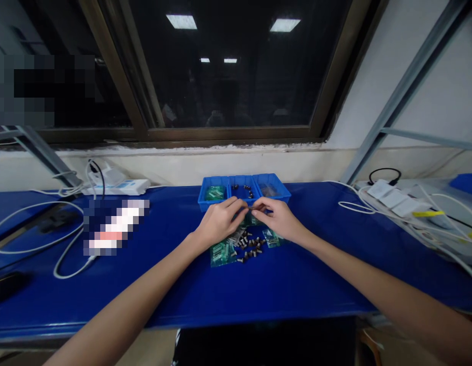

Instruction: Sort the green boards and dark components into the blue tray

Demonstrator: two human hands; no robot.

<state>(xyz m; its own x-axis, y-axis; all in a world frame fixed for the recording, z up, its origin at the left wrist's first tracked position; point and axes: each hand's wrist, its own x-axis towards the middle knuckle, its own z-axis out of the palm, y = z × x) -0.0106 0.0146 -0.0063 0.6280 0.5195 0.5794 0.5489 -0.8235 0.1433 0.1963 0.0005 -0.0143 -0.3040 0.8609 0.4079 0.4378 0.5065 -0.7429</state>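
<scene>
The left hand [220,221] and the right hand [277,219] meet just in front of a blue plastic tray [243,179] with 3 compartments, which stands on a blue worktop [297,290]. Both hands are closed in a light pinch, not clenched into fists, with the fingertips [240,204] of each on a thin dark piece [250,208] held between them. It is too small to identify exactly. Directly in front of the tray, under the hands, lies a loose scatter of small dark-headed screws [251,248] with pale metal shanks, among green-tinted plastic packets [223,253]. The tray's left compartment holds a green-tinted bag [215,193], its middle compartment a few dark screws [243,191], and its right compartment a clear bag [268,190] with brownish contents. Well left of the tray are a pixelated object [116,227], a white power strip [116,187] against the wall and a looped white cable [30,244]. Well right of it lie white cards [396,201] among more white cables [442,229]. Behind the tray is a dark window [220,66]
</scene>
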